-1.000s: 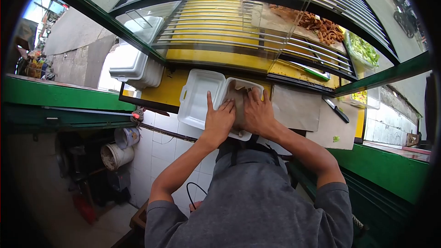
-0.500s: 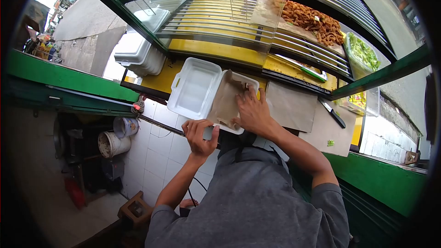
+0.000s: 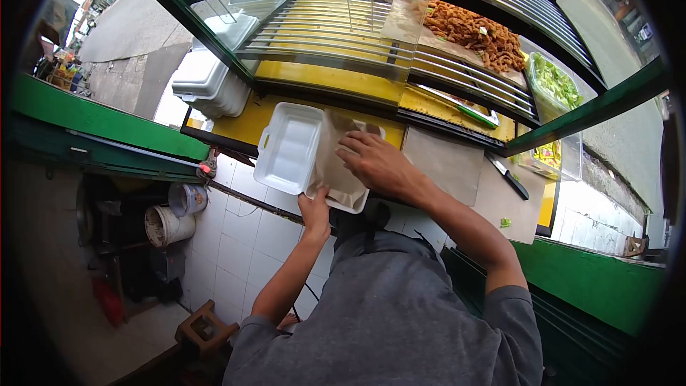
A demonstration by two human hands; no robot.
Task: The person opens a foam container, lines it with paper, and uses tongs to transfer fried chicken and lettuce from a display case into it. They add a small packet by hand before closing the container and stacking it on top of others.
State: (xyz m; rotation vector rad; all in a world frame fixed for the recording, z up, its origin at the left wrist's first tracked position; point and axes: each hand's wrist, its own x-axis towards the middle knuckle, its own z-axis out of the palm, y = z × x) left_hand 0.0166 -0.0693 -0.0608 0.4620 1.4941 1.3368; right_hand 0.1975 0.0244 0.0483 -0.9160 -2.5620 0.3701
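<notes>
Head view: nearest us, the grey shirt (image 3: 421, 307). Beyond it, we find the white foam box (image 3: 288, 146) lying open at the counter's near edge, one half on the left, the other lined with brown paper (image 3: 330, 149). We note the left hand (image 3: 314, 213) pinching the lined half's near left corner, fingertips on paper and rim. The right hand (image 3: 375, 161) lies over the lining from the right, fingers bent; we cannot tell whether it grips any paper.

Right of the box, we log a flat brown sheet (image 3: 444, 161), then a black-handled knife (image 3: 511, 177) and a green scrap (image 3: 506, 222) on a pale board (image 3: 509, 207).

Farther left, we see stacked foam boxes (image 3: 207, 82) on the yellow counter (image 3: 243, 125). Behind the barred rack (image 3: 314, 25), to the right, we record a heap of brown fried food (image 3: 475, 34) and a clear tub of green leaves (image 3: 554, 82). Farthest off, grey street (image 3: 125, 43).
</notes>
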